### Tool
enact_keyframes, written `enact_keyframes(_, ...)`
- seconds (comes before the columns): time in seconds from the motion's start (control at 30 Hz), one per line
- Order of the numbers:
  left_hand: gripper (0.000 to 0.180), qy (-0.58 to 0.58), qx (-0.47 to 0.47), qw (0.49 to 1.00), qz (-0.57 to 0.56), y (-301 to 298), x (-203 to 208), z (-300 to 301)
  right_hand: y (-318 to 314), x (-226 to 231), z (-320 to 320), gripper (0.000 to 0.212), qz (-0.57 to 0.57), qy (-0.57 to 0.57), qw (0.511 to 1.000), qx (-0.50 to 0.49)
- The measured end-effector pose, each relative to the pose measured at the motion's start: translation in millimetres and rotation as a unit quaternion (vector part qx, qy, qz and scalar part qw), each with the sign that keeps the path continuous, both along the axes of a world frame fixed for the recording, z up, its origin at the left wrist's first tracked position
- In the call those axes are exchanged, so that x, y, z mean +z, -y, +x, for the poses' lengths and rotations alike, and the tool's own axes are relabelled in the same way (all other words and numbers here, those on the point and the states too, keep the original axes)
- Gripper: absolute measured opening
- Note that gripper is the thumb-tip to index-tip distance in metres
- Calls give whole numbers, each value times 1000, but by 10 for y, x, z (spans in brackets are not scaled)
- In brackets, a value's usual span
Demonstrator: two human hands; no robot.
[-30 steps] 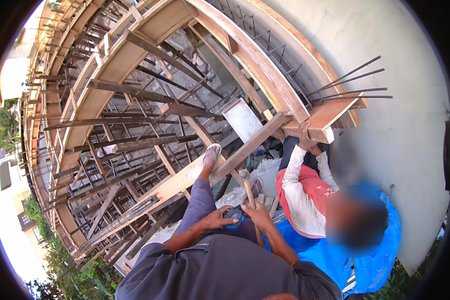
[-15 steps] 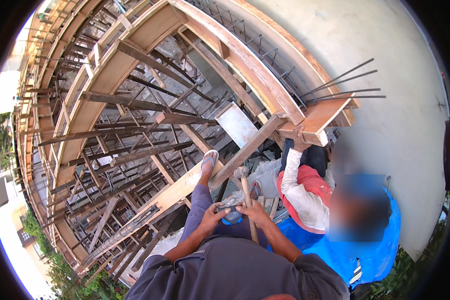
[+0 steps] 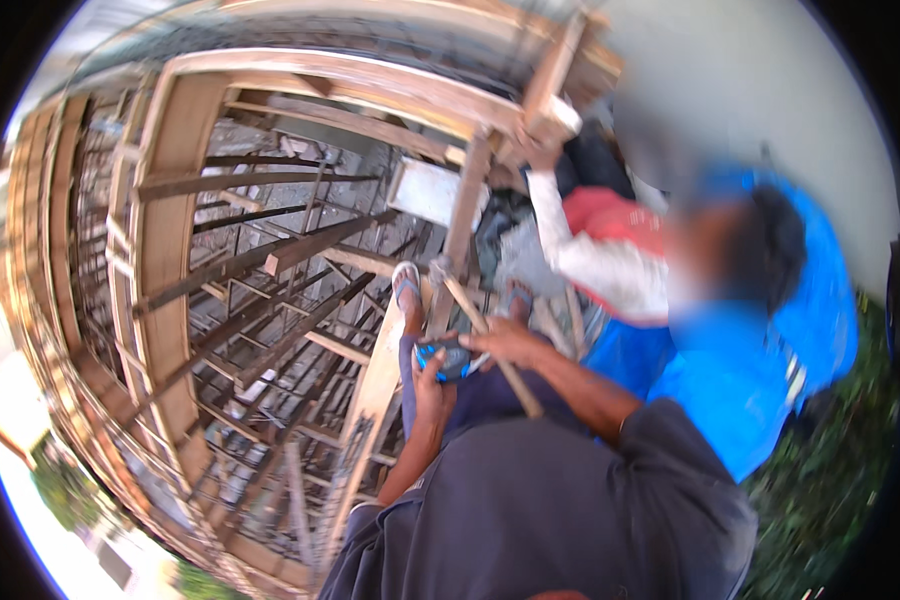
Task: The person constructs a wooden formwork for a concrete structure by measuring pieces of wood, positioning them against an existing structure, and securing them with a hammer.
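Note:
My left hand (image 3: 432, 385) is wrapped round a compact black and blue tape measure (image 3: 448, 360), held in front of my waist. Close beside it, my right hand (image 3: 508, 344) is closed around the wooden handle of a hammer (image 3: 522, 390). The hammer's head end points away from me, toward my feet, and is blurred. The fingers of my right hand also reach the tape measure's near side, where a pale strip shows; whether they grip it I cannot make out.
My sandalled foot (image 3: 407, 285) stands on a plank beside open timber framing (image 3: 300, 250). To my right a person in a red and white top (image 3: 610, 240) holds a wooden formwork box (image 3: 553, 80). A blue tarp (image 3: 820, 270) and a pale wall (image 3: 770, 90) lie beyond.
My view has swung, so the framing and the person appear shifted. My left hand has turned, showing the tape measure more fully. The hammer stays in my right hand, now more slanted.

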State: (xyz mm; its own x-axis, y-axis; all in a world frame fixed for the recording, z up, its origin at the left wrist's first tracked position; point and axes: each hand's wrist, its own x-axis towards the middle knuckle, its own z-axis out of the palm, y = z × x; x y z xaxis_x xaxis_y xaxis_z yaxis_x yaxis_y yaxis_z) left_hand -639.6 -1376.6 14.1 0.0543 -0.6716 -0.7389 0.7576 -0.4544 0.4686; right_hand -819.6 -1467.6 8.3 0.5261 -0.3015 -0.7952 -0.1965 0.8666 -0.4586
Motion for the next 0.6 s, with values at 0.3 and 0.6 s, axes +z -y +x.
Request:
enact_keyframes(0.3, 42, -25, -384, 915, 119, 276, -482, 586, -1254, -598, -393, 30, -27, -244, 970, 8)
enact_keyframes(0.6, 66, 56, -652, 747, 115, 823, -808, 410, -2511, -1196, -556, 32, 148, -335, 860, -356)
